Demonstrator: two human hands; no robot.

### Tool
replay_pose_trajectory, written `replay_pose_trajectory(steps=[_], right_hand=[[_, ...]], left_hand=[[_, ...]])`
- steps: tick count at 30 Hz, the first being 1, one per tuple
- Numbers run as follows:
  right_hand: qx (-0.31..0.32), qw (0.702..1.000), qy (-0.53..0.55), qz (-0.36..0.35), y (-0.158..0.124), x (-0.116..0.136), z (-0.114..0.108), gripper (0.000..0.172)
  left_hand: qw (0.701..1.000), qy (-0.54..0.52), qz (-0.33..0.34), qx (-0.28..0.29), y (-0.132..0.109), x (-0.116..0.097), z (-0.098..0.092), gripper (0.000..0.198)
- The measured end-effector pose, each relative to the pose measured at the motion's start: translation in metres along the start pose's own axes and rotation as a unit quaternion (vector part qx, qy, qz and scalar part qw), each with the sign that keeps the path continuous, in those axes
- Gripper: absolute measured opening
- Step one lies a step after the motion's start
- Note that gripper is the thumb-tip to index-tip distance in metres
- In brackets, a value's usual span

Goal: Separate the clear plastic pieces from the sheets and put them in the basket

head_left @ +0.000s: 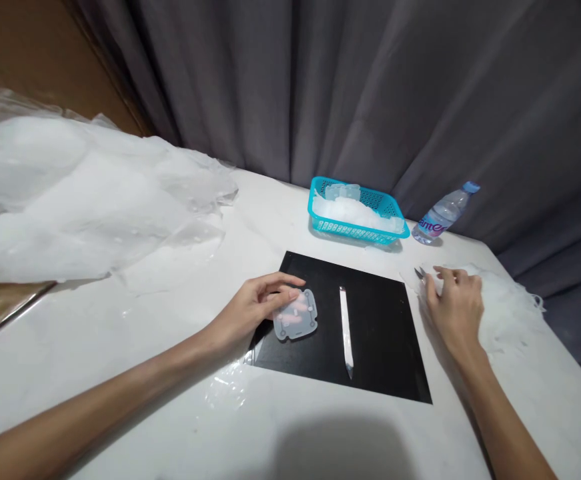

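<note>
Our left fingers (281, 283) hold a piece (297, 321) on the mat (385, 347), right fingers (446, 274) rest loose on scraps (510, 313) (blade (344, 320) untouched); barely begun, we judge

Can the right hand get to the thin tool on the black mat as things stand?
Probably yes. The thin tool lies bare on the black mat; nothing stands between it and the right hand, resting on plastic scraps beside the mat. The left hand holds a clear piece.
</note>
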State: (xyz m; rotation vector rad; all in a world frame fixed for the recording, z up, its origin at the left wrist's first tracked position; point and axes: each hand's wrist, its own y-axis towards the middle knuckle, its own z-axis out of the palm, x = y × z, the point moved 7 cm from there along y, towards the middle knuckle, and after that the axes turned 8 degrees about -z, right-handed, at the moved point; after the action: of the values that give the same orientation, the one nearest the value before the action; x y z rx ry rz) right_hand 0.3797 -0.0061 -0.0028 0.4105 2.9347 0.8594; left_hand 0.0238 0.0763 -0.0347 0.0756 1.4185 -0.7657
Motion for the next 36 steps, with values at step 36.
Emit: replay_pose_trajectory(steps=[36], right_hand=[[0.089,0.981,0.143,-0.096,-0.020,0.077,0.029,0.017]], left_hand=[[0.839,0.347,0.382,-0.173,0.158,-0.175,0.040,0.030]])
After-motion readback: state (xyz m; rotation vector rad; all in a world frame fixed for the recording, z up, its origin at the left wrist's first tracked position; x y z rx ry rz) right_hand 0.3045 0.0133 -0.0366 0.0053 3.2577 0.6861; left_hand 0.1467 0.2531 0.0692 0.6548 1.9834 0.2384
